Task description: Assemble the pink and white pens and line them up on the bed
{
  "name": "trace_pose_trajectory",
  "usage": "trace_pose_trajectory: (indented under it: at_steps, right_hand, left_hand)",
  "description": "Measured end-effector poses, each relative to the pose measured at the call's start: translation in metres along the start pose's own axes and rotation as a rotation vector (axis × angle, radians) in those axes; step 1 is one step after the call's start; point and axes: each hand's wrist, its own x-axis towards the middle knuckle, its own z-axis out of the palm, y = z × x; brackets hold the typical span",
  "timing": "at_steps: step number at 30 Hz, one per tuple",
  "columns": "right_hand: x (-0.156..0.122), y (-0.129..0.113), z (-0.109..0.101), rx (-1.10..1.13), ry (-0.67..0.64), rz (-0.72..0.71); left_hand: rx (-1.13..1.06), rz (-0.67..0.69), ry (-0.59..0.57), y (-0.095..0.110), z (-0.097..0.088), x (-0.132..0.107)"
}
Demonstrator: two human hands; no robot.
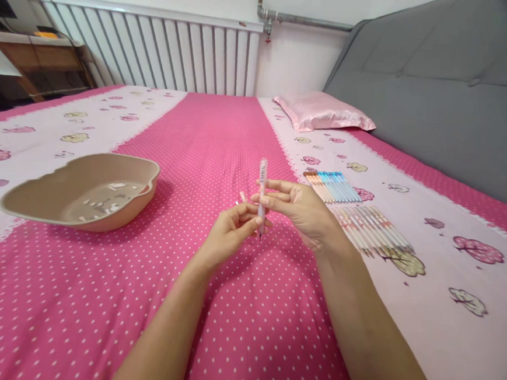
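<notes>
A slim pale pink pen (262, 192) is held nearly upright over the bed, its dark tip pointing down. My left hand (234, 229) pinches the lower part of the pen between thumb and fingers. Higher up, my right hand (301, 209) grips the barrel with thumb and fingertips. A small pinkish piece (243, 196) shows just behind the left fingers; I cannot tell what it is. Beyond my right hand lie a row of blue and orange pens (332, 186) and a row of pale patterned pens (375, 230), side by side.
To the left, a beige basin (80, 168) holds several small white pieces. A pink pillow (324, 111) rests near the grey headboard (433, 76). The pink dotted bedspread (214, 140) spreads beneath everything, with a white radiator (158, 45) at the back.
</notes>
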Motion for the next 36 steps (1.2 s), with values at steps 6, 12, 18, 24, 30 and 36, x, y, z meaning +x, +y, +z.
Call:
trace_pose_trajectory:
  at_steps: [6, 12, 18, 24, 30, 36]
  right_hand:
    - [0.0, 0.001, 0.0, 0.0, 0.014, -0.003]
    - [-0.001, 0.001, 0.002, 0.0, 0.006, -0.005]
    - [0.0, 0.001, 0.005, -0.004, -0.002, -0.011]
    - [0.002, 0.006, 0.003, -0.017, -0.013, -0.018]
    - [0.003, 0.008, 0.004, -0.017, -0.011, -0.009]
    - [0.0, 0.002, 0.003, 0.039, -0.033, -0.004]
  left_hand:
    - [-0.054, -0.04, 0.062, -0.002, 0.0, 0.0]
    - [-0.023, -0.087, 0.164, 0.002, 0.002, -0.001]
    - [0.007, -0.112, 0.285, 0.005, 0.004, 0.0]
    - [-0.006, -0.125, 0.314, 0.008, 0.006, 0.001]
    - [0.05, -0.137, 0.305, 0.007, 0.004, 0.0]
    - [-0.004, -0.039, 0.064, 0.004, 0.002, -0.001]
